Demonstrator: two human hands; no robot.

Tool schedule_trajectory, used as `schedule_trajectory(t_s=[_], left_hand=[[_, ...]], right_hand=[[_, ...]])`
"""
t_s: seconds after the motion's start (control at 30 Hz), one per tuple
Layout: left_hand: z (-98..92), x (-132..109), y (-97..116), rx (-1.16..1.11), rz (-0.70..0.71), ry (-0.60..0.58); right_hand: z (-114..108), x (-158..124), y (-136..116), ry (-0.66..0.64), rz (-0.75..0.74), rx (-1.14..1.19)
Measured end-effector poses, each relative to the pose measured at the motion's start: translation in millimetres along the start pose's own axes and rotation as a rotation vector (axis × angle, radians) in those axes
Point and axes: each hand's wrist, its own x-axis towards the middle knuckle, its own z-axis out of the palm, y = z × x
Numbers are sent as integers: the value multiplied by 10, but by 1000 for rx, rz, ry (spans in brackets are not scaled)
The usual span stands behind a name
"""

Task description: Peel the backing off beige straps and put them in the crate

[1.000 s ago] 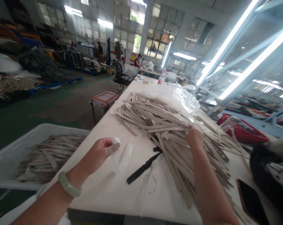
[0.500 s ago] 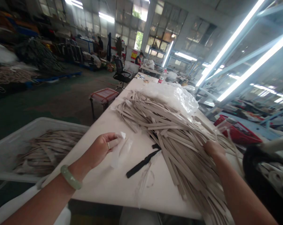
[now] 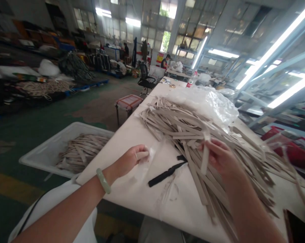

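Across the bench point(image 3: 128, 135) spreads a loose pile point(image 3: 183, 121) of pale strips, with a plastic bag point(image 3: 218, 104) behind it and a tub point(image 3: 41, 158) of similar strips off the bench's left side. My right hand point(image 3: 222, 157) is over the pile, its fingers pinched on one strip point(image 3: 204, 165) around its middle. My left hand point(image 3: 128, 162), nearer the bare bench, has its fingers together on what looks like clear film point(image 3: 154, 152), too blurred to tell how firmly. I judge a light pinch serves best, since the strips look limp and apt to tangle, and the film, probably clingy, is best held clear of the black band point(image 3: 165, 174) between my hands.
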Motion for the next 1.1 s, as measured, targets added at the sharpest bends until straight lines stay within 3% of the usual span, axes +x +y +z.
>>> schedule_trajectory(t_s=[0.1, 0.17, 0.23, 0.4, 0.6, 0.83, 1.1], left_hand=[[10, 50, -79, -35, 19, 89], [-5, 78, -126, 38, 28, 142], [-25, 85, -151, 112, 28, 163], [-48, 27, -142, 159, -68, 125], [-59, 2, -182, 155, -170, 98], [-10, 7, -244, 205, -236, 47], [17, 7, -208, 282, -225, 32]], right_hand=[[713, -55, 469, -175, 209, 286], [1037, -83, 758, -165, 280, 445], [1204, -105, 967, -118, 334, 559], [1090, -123, 1115, -36, 371, 653], [961, -153, 990, 115, 51, 461], [1095, -360, 900, 120, -163, 229], [1137, -419, 843, 73, -140, 70]])
